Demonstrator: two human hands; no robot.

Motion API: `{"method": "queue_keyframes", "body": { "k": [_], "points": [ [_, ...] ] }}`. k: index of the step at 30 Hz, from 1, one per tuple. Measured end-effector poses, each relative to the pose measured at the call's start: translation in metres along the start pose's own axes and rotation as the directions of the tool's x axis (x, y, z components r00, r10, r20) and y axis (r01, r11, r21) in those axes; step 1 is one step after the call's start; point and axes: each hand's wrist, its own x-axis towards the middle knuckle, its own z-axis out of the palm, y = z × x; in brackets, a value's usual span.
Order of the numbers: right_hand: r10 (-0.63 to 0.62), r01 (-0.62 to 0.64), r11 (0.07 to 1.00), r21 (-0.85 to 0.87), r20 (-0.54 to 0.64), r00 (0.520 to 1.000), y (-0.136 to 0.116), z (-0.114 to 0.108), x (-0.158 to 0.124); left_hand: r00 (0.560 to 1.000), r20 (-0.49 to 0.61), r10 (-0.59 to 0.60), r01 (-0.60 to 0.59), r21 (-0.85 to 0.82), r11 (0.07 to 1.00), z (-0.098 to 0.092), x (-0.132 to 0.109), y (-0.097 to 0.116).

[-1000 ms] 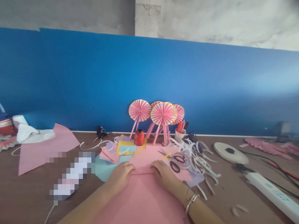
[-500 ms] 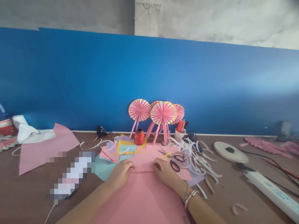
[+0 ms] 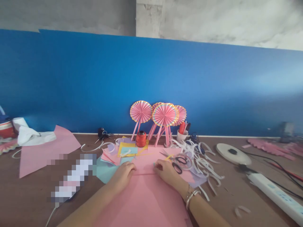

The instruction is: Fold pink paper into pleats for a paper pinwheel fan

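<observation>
A large pink paper sheet (image 3: pixel 146 200) lies in front of me, with a narrow folded band along its far edge. My left hand (image 3: pixel 123 174) is closed at the left end of that band, thumb and fingers pinching the paper. At the right end, my right hand (image 3: pixel 165 171) pinches the same edge with curled fingers; a bracelet is on that wrist. Black-handled scissors (image 3: pixel 177 168) lie just right of my right hand. Beyond the sheet are more pink, yellow and light-blue paper pieces (image 3: pixel 129 150).
Several pleated pink fans (image 3: pixel 165 115) lean against the blue panel (image 3: pixel 94 78), near a red thread spool (image 3: pixel 141 139). Curled white strips (image 3: pixel 201 164) pile up at right. Farther right are a pale round disc (image 3: pixel 233 154) and a power strip (image 3: pixel 276 192). Keys (image 3: pixel 103 134) lie at the back.
Both hands stay at the folded edge in nearly the same grip. The view has shifted only very slightly.
</observation>
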Motion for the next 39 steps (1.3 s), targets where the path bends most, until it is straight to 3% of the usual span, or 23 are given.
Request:
{"method": "queue_keyframes", "body": {
  "k": [7, 11, 16, 19, 22, 27, 31, 34, 37, 39],
  "points": [
    [0.003, -0.002, 1.000, -0.026, 0.016, 1.000, -0.002, 0.001, -0.002, 0.999, 0.005, 0.042, -0.042, 0.081, 0.996, 0.008, -0.001, -0.005],
    [-0.011, 0.013, 0.994, -0.112, 0.017, 1.000, -0.004, 0.002, -0.005, 0.992, 0.021, 0.124, -0.125, 0.248, 0.961, 0.010, -0.003, -0.007],
    [-0.197, 0.183, 0.920, -0.346, -0.004, 0.980, -0.008, 0.005, -0.012, 0.939, 0.069, 0.337, -0.331, 0.449, 0.830, 0.007, -0.004, 0.000],
    [-0.317, 0.336, 0.818, -0.466, 0.121, 0.940, -0.012, 0.007, -0.014, 0.909, 0.092, 0.407, -0.398, 0.482, 0.780, 0.007, -0.003, 0.002],
    [-0.351, 0.415, 0.771, -0.483, 0.221, 0.910, -0.013, 0.004, -0.014, 0.897, 0.100, 0.430, -0.422, 0.486, 0.766, 0.003, -0.001, -0.001],
    [-0.350, 0.409, 0.815, -0.410, 0.214, 0.912, -0.008, -0.007, -0.015, 0.906, 0.115, 0.408, -0.408, 0.492, 0.769, -0.012, 0.001, -0.009],
    [-0.351, 0.401, 0.848, -0.347, 0.200, 0.915, -0.004, -0.011, -0.019, 0.924, -0.009, 0.382, -0.339, 0.441, 0.831, -0.017, 0.002, -0.018],
    [-0.369, 0.400, 0.869, -0.291, 0.157, 0.916, -0.001, -0.010, -0.019, 0.907, -0.275, 0.318, -0.208, 0.363, 0.908, -0.016, 0.003, -0.025],
    [-0.366, 0.364, 0.922, -0.129, 0.013, 0.931, 0.001, -0.009, -0.017, 0.853, -0.465, 0.237, -0.136, 0.242, 0.961, -0.014, 0.000, -0.025],
    [-0.310, 0.313, 0.949, 0.017, -0.113, 0.944, 0.001, -0.009, -0.015, 0.874, -0.453, 0.174, -0.122, 0.143, 0.982, -0.013, -0.003, -0.020]
  ]
}}
